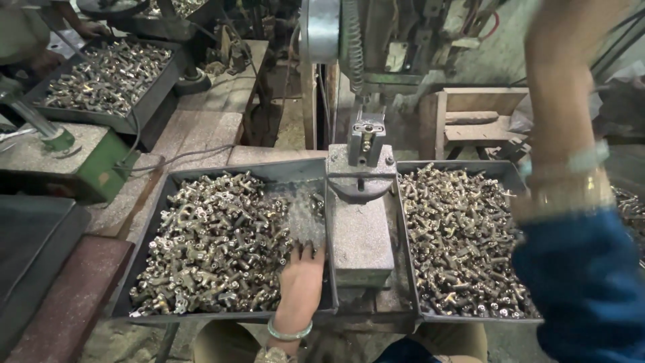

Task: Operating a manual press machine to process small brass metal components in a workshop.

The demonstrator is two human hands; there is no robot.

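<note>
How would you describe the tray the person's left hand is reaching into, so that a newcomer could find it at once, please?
Start at the press machine in the middle of the bench. The tray lies directly to its left, heaped with small brass fittings, the left hand resting inside. Unlike the fuller right-hand tray, it shows a bare patch near the machine.

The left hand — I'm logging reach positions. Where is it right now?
In the head view, the left hand rests palm-down in the left tray of small metal fittings, at its right edge beside the press base.
</note>
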